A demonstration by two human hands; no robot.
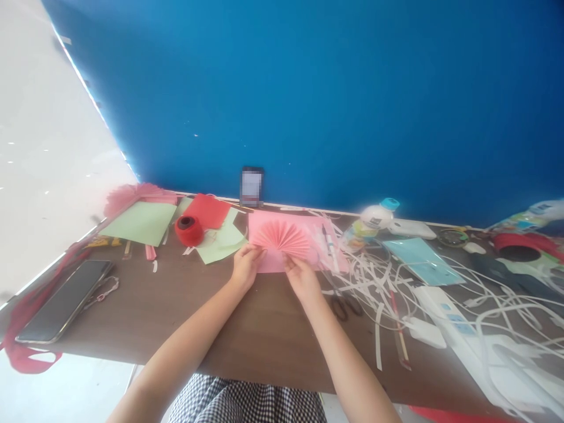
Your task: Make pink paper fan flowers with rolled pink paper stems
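Observation:
A pink pleated paper fan (282,238) is spread out on a pink paper sheet (308,226) in the middle of the brown table (247,329). My left hand (245,264) pinches the fan's lower left edge, fingers closed on the paper. My right hand (299,273) presses and grips the fan's lower right edge. Both forearms reach in from the near side.
A red thread spool (189,230), green sheets (141,222), a red sheet (207,210) and a phone (66,299) lie to the left. Scissors (346,305), white paper strips (374,276), a pen (328,241), a bottle (374,218), cables and a power strip (445,308) crowd the right. A blue wall (308,88) stands behind.

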